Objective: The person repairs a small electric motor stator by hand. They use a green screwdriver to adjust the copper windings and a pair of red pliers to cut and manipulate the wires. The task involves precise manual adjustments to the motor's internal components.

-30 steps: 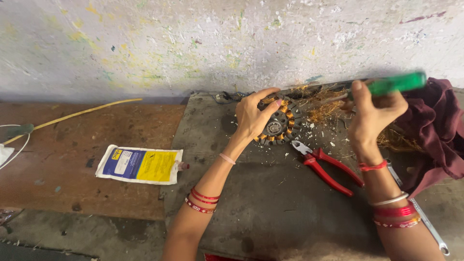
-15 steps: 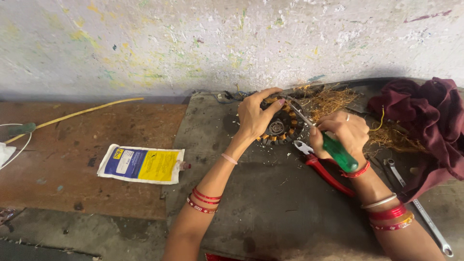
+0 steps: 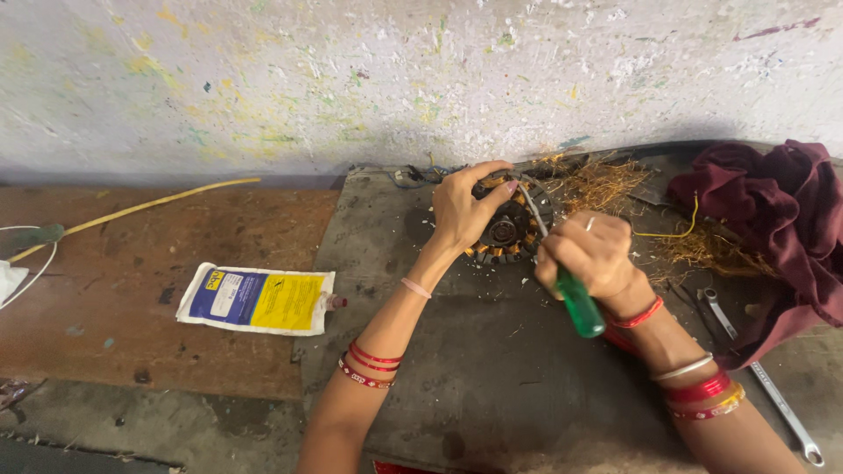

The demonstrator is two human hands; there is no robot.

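Observation:
A round motor stator [image 3: 507, 230] with orange-wrapped coils lies on a dark slab [image 3: 492, 377] by the wall. My left hand [image 3: 464, 209] grips its left rim from above. My right hand [image 3: 590, 253] is closed around a green-handled screwdriver [image 3: 575, 298], whose metal shaft slants up-left so the tip rests on the stator's top edge. Loose copper wire strands [image 3: 606, 183] lie just behind the stator.
A maroon cloth [image 3: 777, 215] is bunched at the right. A steel spanner [image 3: 764, 382] lies under my right forearm side. A blue-and-yellow pouch [image 3: 259, 300] rests on the brown ledge to the left, with a yellow cable [image 3: 140, 209] behind it. A stained wall stands close behind.
My right hand brought the screwdriver down from the upper right and turned it, setting its tip on the stator. My left hand stayed on the stator. The red pliers are now hidden under my right hand.

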